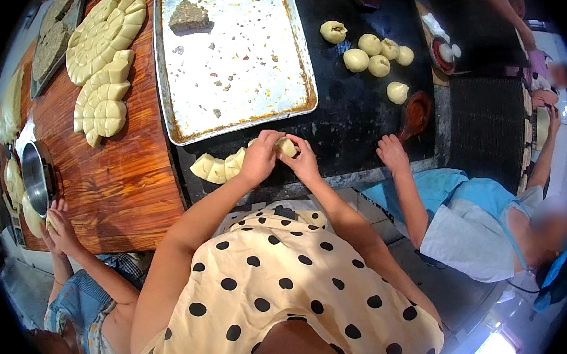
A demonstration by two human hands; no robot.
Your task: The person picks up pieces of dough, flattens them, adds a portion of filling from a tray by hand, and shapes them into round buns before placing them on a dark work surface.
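Note:
At the near edge of the black worktop, a pale piece of dough sits between my two hands. My right hand pinches it from the right. The closed fingers of my left hand press against its left side and partly hide it. Just left of my left hand lies a short row of cut dough pieces, joined side by side. A large metal tray lies beyond my hands, with a brown lump of filling and scattered crumbs on it.
Several round dough balls sit at the back right, near a reddish-brown ladle-shaped dish. Scored dough slabs cover part of the wooden table. A metal bowl stands far left. Co-workers' hands are on both sides.

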